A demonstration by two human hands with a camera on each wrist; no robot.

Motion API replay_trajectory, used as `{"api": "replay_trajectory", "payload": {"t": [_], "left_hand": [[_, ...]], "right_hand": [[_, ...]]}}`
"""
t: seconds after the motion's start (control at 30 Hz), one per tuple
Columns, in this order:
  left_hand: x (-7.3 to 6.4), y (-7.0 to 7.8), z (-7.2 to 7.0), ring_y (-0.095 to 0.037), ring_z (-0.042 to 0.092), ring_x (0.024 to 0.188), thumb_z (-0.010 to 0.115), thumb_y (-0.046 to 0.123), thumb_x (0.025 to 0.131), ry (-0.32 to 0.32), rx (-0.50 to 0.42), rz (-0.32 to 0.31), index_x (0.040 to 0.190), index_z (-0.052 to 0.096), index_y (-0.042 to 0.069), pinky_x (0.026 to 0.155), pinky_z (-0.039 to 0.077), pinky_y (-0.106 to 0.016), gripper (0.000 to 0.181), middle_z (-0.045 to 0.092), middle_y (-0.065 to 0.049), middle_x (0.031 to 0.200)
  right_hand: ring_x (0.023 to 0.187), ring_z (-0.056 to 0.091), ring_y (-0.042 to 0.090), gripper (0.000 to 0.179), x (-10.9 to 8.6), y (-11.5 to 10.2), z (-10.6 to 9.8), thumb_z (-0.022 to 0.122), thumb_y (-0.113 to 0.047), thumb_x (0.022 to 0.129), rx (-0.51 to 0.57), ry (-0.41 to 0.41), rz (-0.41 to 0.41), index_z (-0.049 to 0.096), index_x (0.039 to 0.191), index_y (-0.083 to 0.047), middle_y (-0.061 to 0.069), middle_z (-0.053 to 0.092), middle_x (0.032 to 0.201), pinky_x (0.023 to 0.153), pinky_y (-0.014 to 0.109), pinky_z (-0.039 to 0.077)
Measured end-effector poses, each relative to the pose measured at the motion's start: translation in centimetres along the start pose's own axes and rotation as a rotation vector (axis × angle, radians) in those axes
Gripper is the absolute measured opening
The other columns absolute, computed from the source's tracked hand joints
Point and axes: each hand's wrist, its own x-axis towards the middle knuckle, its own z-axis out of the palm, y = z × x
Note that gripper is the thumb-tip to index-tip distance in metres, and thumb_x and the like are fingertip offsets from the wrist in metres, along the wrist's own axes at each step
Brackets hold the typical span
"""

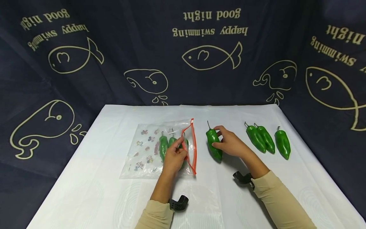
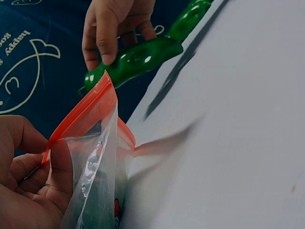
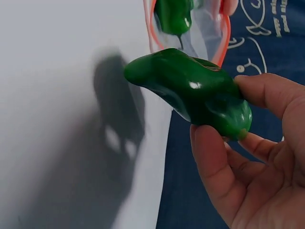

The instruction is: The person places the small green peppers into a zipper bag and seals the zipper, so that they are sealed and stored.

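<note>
A clear zip bag (image 1: 134, 159) with printed figures and a red zip edge lies on the table, its mouth spread apart toward the right. Several green peppers (image 1: 163, 144) show through its film. At the mouth, my left hand (image 1: 174, 156) pinches the red edge between thumb and fingers. To the right of the opening, my right hand (image 1: 231, 143) holds one green pepper (image 1: 213, 143) by thumb and fingertips, stem pointing away from me. In the right wrist view that held pepper (image 3: 190, 88) hangs above the table, in front of the bag's mouth.
Three more green peppers (image 1: 283, 144) lie on the right side of the white table (image 1: 85, 190), two of them touching. A dark cloth (image 1: 160, 38) with fish and whale drawings hangs behind the table and at its sides. Each wrist carries a black camera mount (image 1: 180, 203).
</note>
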Motion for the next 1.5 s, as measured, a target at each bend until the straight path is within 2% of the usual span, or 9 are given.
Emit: {"api": "replay_trajectory", "payload": {"t": [0.17, 0.37, 0.53, 0.63, 0.77, 0.87, 1.1, 1.33, 1.5], "left_hand": [[0.4, -0.9, 0.0, -0.006, 0.044, 0.058, 0.057, -0.011, 0.078, 0.010, -0.009, 0.023, 0.140, 0.056, 0.004, 0.052, 0.042, -0.018, 0.064, 0.052, 0.000, 0.070], [0.5, -0.8, 0.0, -0.006, 0.044, 0.059, 0.058, -0.012, 0.079, 0.005, -0.021, 0.012, 0.140, 0.055, 0.002, 0.053, 0.041, -0.017, 0.063, 0.052, -0.002, 0.074], [-0.2, 0.8, -0.1, -0.006, 0.044, 0.059, 0.055, -0.014, 0.078, -0.009, -0.002, 0.009, 0.140, 0.053, -0.005, 0.053, 0.041, -0.017, 0.062, 0.052, -0.004, 0.078], [-1.0, 2.2, -0.2, -0.006, 0.045, 0.060, 0.054, -0.015, 0.078, -0.016, 0.002, 0.015, 0.139, 0.052, -0.008, 0.054, 0.042, -0.017, 0.062, 0.051, -0.003, 0.072], [-1.4, 3.0, -0.1, -0.006, 0.046, 0.059, 0.053, -0.014, 0.078, -0.013, -0.004, 0.010, 0.140, 0.051, -0.008, 0.055, 0.043, -0.017, 0.062, 0.051, -0.002, 0.068], [-1.0, 2.6, -0.1, -0.007, 0.046, 0.059, 0.053, -0.015, 0.077, -0.009, 0.001, -0.004, 0.140, 0.051, -0.007, 0.054, 0.042, -0.017, 0.064, 0.051, -0.004, 0.069], [0.6, -0.5, -0.2, -0.006, 0.045, 0.060, 0.057, -0.013, 0.077, -0.010, -0.005, -0.006, 0.144, 0.050, 0.000, 0.053, 0.039, -0.017, 0.068, 0.052, -0.001, 0.071], [0.5, -1.0, -0.2, -0.006, 0.049, 0.062, 0.058, -0.013, 0.078, 0.012, -0.042, 0.025, 0.144, 0.051, 0.004, 0.054, 0.044, -0.017, 0.068, 0.054, -0.002, 0.072], [0.5, -1.1, -0.1, -0.007, 0.050, 0.063, 0.058, -0.014, 0.079, 0.004, -0.055, 0.022, 0.145, 0.050, 0.005, 0.056, 0.048, -0.019, 0.069, 0.056, -0.002, 0.072]], "right_hand": [[0.076, 0.062, 0.019, 0.066, 0.3, -0.6, 0.9, 0.073, -0.018, 0.089, 0.036, 0.011, -0.015, 0.037, 0.143, -0.005, 0.022, 0.057, 0.121, 0.060, 0.032, 0.053], [0.072, 0.060, 0.018, 0.065, 0.7, -1.1, 2.0, 0.073, -0.016, 0.087, 0.073, 0.057, -0.026, 0.039, 0.141, -0.007, 0.020, 0.057, 0.120, 0.058, 0.032, 0.053], [0.070, 0.061, 0.018, 0.066, 1.1, -1.9, 2.7, 0.073, -0.015, 0.087, 0.156, 0.088, -0.038, 0.037, 0.142, -0.007, 0.020, 0.055, 0.123, 0.057, 0.034, 0.054], [0.070, 0.061, 0.019, 0.067, 1.4, -2.3, 3.1, 0.074, -0.015, 0.088, 0.212, 0.093, -0.037, 0.035, 0.142, -0.007, 0.021, 0.054, 0.123, 0.058, 0.034, 0.055], [0.071, 0.063, 0.019, 0.068, 1.7, -2.7, 3.5, 0.073, -0.014, 0.089, 0.269, 0.109, -0.034, 0.033, 0.143, -0.006, 0.021, 0.053, 0.122, 0.059, 0.037, 0.057], [0.073, 0.065, 0.021, 0.068, 2.0, -2.9, 3.8, 0.072, -0.013, 0.089, 0.311, 0.127, -0.026, 0.031, 0.143, -0.006, 0.021, 0.051, 0.122, 0.061, 0.043, 0.058], [0.077, 0.067, 0.024, 0.068, 2.3, -3.1, 4.5, 0.070, -0.012, 0.090, 0.404, 0.110, 0.012, 0.028, 0.142, -0.005, 0.023, 0.048, 0.124, 0.064, 0.050, 0.059], [0.076, 0.068, 0.023, 0.064, 2.4, -3.6, 5.7, 0.070, -0.011, 0.090, 0.402, 0.039, 0.028, 0.028, 0.138, -0.005, 0.024, 0.048, 0.124, 0.061, 0.042, 0.059], [0.076, 0.067, 0.020, 0.060, 2.3, -3.7, 6.3, 0.071, -0.012, 0.089, 0.351, 0.007, 0.034, 0.031, 0.134, -0.006, 0.024, 0.050, 0.123, 0.060, 0.035, 0.058]]}}
